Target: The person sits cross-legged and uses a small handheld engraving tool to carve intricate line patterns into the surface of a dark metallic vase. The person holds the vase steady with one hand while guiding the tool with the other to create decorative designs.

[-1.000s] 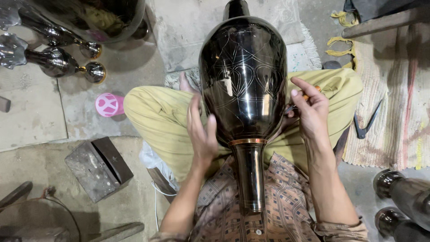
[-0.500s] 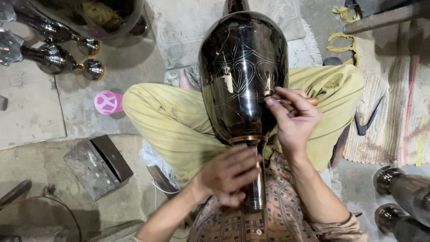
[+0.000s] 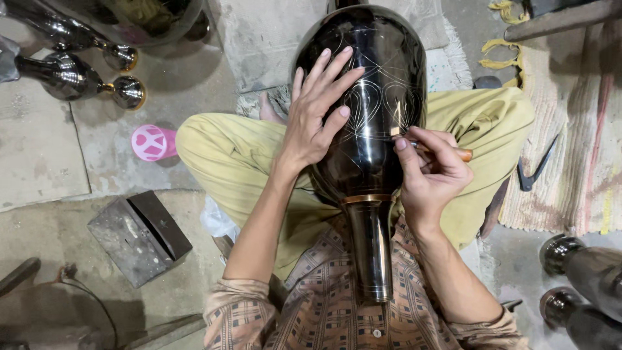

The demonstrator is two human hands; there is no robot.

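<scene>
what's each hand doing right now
left hand: open, flat on the black engraved vase
right hand: closed on a wooden-handled engraving tool

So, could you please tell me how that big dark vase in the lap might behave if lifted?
The vase looks glossy, so probably slippery. Its rounded body would likely roll if unsupported; the left hand steadies it. It seems metal, possibly heavy.
</scene>
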